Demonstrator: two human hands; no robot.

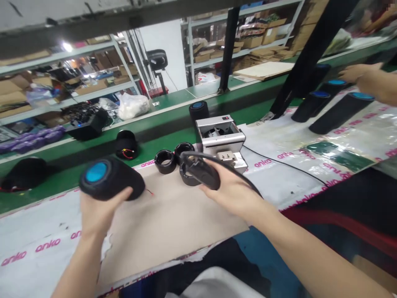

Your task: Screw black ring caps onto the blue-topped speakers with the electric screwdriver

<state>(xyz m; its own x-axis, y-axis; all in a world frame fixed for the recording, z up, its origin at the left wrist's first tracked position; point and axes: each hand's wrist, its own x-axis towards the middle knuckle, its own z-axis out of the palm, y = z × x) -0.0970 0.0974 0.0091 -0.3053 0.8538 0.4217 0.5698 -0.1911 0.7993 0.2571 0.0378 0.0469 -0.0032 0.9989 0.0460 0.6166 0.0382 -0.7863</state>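
Observation:
My left hand grips a black cylindrical speaker with a blue end cap, a short red wire showing at its far end. My right hand holds a curved black plastic handle piece just above the beige cardboard sheet. Close to that hand, black rings lie on the sheet's far edge, partly hidden by the handle piece. A silver metal machine stands just beyond them.
A co-worker's hand reaches over black speakers lying on plastic sheeting at the right. A black cable crosses that sheeting. Black speaker parts sit on the green bench at the left. Steel shelves of cardboard boxes stand behind.

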